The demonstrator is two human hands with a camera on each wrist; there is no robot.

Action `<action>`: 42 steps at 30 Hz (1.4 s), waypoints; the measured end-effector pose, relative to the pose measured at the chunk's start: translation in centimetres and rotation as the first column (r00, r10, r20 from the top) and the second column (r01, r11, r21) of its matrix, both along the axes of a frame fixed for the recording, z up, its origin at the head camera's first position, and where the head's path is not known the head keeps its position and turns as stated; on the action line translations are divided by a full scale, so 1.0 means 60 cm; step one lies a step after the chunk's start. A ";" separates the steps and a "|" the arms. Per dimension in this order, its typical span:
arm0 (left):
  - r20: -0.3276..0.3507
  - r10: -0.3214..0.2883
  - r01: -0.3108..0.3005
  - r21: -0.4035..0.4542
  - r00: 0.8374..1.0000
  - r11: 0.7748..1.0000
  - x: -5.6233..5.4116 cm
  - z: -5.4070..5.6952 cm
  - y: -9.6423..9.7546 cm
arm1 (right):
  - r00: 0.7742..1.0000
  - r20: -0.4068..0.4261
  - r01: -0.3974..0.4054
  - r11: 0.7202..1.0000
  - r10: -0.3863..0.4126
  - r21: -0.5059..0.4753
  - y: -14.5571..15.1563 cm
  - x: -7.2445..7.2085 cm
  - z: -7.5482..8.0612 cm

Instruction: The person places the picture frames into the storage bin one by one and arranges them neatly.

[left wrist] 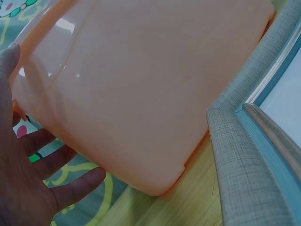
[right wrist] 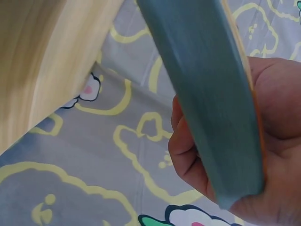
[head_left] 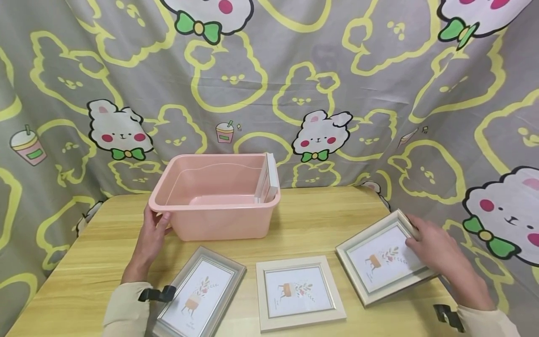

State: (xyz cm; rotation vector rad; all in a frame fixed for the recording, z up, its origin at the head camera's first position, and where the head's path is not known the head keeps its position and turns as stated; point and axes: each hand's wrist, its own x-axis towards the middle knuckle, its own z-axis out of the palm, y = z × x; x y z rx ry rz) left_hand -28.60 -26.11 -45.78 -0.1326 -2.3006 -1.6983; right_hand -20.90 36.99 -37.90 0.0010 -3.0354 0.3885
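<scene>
At the front left corner of a pink plastic bin (head_left: 223, 224), my left hand (head_left: 151, 234) holds the rim. Its thumb (left wrist: 9, 59) lies by the rim, while the other fingers spread along the bin's side. My right hand (head_left: 433, 243) grips a cream picture frame (head_left: 358, 276) by its right edge, tilted above the table. In the right wrist view, the fingers curl round that frame's edge (right wrist: 207, 94). A grey picture frame (head_left: 233, 281) lies near my left forearm, and another cream frame (head_left: 301, 323) lies face up in the middle.
Inside the bin, at its right end, white-edged frames (head_left: 271, 173) stand upright. The wooden table (head_left: 311, 220) ends at a patterned grey curtain (head_left: 269, 126) behind and beside it. Dark straps (head_left: 157, 294) sit on both wrists.
</scene>
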 end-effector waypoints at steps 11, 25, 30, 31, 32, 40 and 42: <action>0.006 0.011 -0.011 -0.017 1.000 1.000 -0.001 -0.001 -0.003 | 0.999 -0.032 -0.021 1.000 0.021 0.006 -0.014 0.004 0.024; -0.007 0.007 -0.007 -0.026 1.000 1.000 -0.001 -0.003 -0.006 | 0.998 -0.068 0.004 0.999 -0.002 0.032 -0.037 0.006 0.049; -0.032 -0.003 0.002 -0.046 0.999 0.999 -0.003 -0.001 -0.007 | 0.998 -0.054 0.025 0.999 -0.023 0.034 -0.044 0.007 0.056; -0.034 -0.005 0.004 -0.051 0.999 0.999 -0.003 -0.001 -0.007 | 0.998 -0.049 0.030 0.999 -0.028 0.032 -0.046 0.007 0.057; -0.033 -0.004 0.003 -0.057 0.999 0.998 -0.003 -0.002 -0.008 | 0.998 -0.047 0.033 0.999 -0.031 0.031 -0.048 0.007 0.058; -0.017 -0.002 0.001 -0.043 1.000 0.999 -0.003 -0.001 -0.007 | 0.998 -0.048 0.042 0.998 -0.040 0.037 -0.067 0.009 0.065; -0.017 -0.005 0.004 -0.042 1.000 0.999 -0.002 -0.001 -0.006 | 0.999 -0.030 0.043 0.998 -0.042 0.037 -0.071 0.010 0.066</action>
